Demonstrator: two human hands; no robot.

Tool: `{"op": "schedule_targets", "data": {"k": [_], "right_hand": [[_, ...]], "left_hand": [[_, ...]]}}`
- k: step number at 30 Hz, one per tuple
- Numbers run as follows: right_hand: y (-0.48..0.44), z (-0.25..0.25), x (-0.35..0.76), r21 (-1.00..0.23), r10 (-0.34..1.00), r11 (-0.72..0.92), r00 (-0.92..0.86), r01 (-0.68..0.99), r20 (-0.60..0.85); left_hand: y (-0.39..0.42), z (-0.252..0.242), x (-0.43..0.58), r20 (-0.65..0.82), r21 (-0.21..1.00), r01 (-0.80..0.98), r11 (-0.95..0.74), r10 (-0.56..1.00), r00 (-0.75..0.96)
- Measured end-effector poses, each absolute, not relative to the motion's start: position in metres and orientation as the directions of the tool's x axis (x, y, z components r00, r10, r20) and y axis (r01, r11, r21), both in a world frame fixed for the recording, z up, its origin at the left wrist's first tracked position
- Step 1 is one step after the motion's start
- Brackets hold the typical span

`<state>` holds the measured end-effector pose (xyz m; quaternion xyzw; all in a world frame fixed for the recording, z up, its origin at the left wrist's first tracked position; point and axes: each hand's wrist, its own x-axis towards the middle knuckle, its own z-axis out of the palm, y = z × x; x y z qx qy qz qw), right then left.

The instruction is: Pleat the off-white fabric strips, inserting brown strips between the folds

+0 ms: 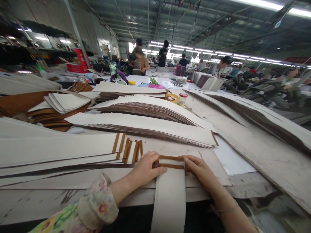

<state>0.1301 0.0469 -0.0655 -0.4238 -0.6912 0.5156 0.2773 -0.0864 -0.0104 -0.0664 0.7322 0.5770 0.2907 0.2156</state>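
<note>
Strip (pixel 170 194) overhangs the worktop's (pixel 136 198) near edge. Left hand (pixel 148 166) and right hand (pixel 200 170) pinch its far end's sides, probably keeping the brown bands (pixel 171 166) square.

Light is overhead and cool: rows of tube lights (pixel 206 50) cross the far hall, a strip light (pixel 264 4) glares white at upper right, and the roof (pixel 136 19) and left-hand racks (pixel 14 55) read dim. Worktable (pixel 243 145) is moderately, evenly lit, with soft shadows deepening under the stacked strips (pixel 145 127). Pale strip (pixel 170 194) in front is fairly crisp; wide-angle stretching and smearing mark the edges, the distance is soft, and 2 pixelated patches sit at right.
</note>
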Motion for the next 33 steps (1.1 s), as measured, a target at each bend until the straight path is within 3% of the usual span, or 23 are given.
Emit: {"op": "schedule_targets", "data": {"k": [6,11,17,25,28,30,33], "right_hand": [[0.045,-0.064,0.126,-0.890,0.904,0.222,-0.426,0.399,0.034],[0.051,-0.057,0.126,-0.832,0.838,0.354,-0.540,0.427,0.079],[0.058,-0.039,0.123,-0.628,0.733,0.581,-0.668,0.518,0.127],[0.049,-0.025,0.077,-0.307,0.571,0.804,-0.805,0.509,0.160],[0.053,-0.029,0.075,-0.369,0.573,0.784,-0.810,0.499,0.122],[0.056,-0.027,0.081,-0.458,0.594,0.721,-0.804,0.519,0.023],[0.059,-0.019,0.093,-0.496,0.590,0.637,-0.787,0.591,-0.180]], "left_hand": [[-0.011,-0.065,-0.084,0.183,0.660,0.708,-0.252,0.968,0.174],[-0.012,-0.066,-0.084,0.177,0.697,0.676,-0.237,0.971,0.158],[-0.017,-0.065,-0.082,0.041,0.779,0.615,-0.122,0.989,0.144],[-0.018,-0.068,-0.077,0.070,0.797,0.581,-0.168,0.980,0.187],[-0.019,-0.069,-0.078,0.065,0.809,0.567,-0.153,0.983,0.171],[-0.019,-0.068,-0.080,0.063,0.820,0.555,-0.141,0.986,0.157],[-0.018,-0.069,-0.082,0.084,0.868,0.474,-0.150,0.984,0.159]]}}
